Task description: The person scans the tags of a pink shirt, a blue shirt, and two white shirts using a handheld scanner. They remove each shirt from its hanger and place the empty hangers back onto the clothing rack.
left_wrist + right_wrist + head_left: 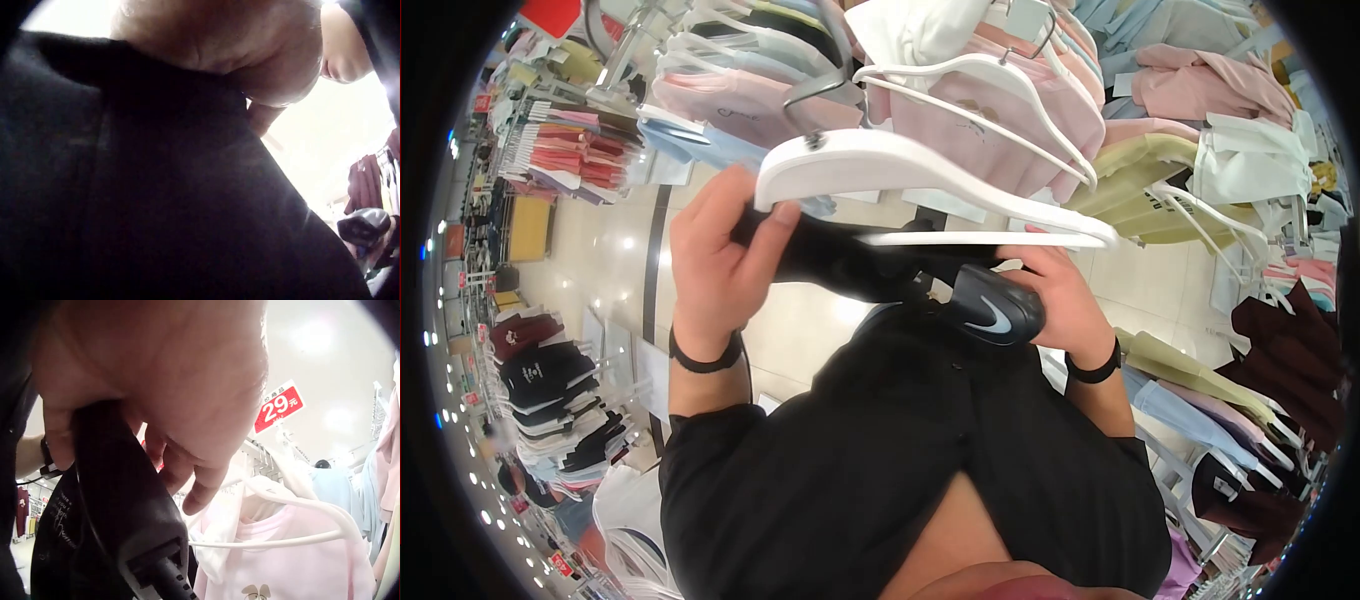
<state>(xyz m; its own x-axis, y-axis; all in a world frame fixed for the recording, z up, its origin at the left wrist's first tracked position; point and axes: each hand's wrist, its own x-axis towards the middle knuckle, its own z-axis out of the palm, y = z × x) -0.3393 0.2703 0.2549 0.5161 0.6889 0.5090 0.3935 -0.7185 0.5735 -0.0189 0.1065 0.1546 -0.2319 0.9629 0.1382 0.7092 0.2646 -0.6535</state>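
Observation:
A black garment (900,440) hangs down in front of me, its top edge bunched between both hands. My left hand (740,225) grips that bunched fabric, thumb just under the end of a white plastic hanger (880,165) that lies across the top of it. In the left wrist view black fabric (156,206) fills most of the picture below the palm (219,37). My right hand (1045,290) holds a black handheld scanner (990,305) against the garment, below the hanger's bar. From the right wrist, the fingers (206,487) curl round the scanner's handle (119,506), with its cable (169,581) below.
Racks of pink, blue, yellow and white tops (1020,100) on white hangers crowd close ahead. Dark maroon clothes (1290,350) hang at the right, black and red ones (550,380) at the left. A red 29 price sign (278,406) hangs above a pink sweatshirt (281,550).

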